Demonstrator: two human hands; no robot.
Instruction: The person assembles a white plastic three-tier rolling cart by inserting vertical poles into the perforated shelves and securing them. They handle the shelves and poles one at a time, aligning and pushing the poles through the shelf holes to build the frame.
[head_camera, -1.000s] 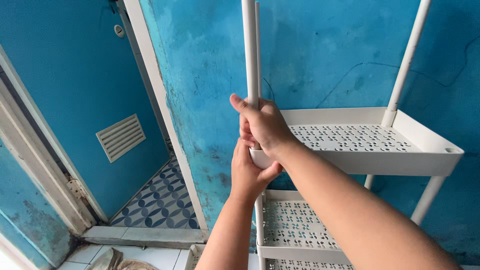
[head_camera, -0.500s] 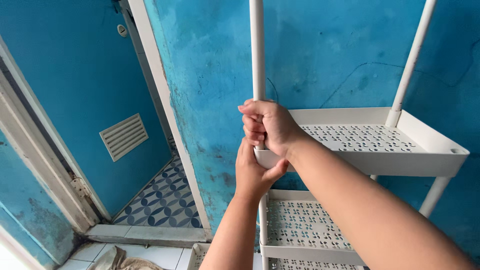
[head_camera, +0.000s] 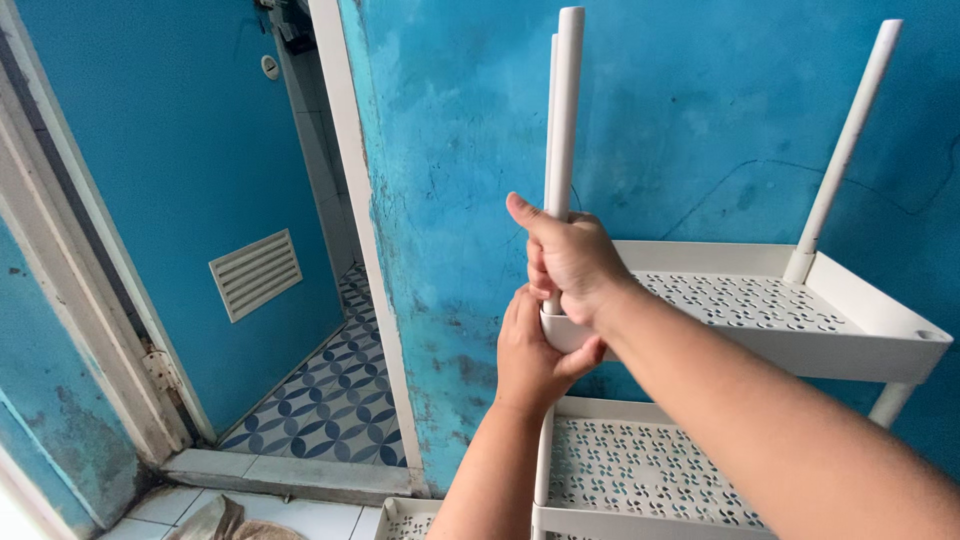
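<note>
White pole (head_camera: 563, 110) stands upright at near corner of top shelf tray (head_camera: 880, 330), against blue wall (head_camera: 700, 120). Your right hand (head_camera: 570, 262) wraps it low, fingers clamped just above socket. Your left hand (head_camera: 532, 350) cups tray corner beneath, fingers closed on rim. Pole looks light, stiff, smooth, probably slippery; grip low.

Smooth matt white plastic pole (head_camera: 563, 120) and perforated plastic shelf (head_camera: 760, 305) stand against a rough, patchy painted wall (head_camera: 690, 120).
</note>
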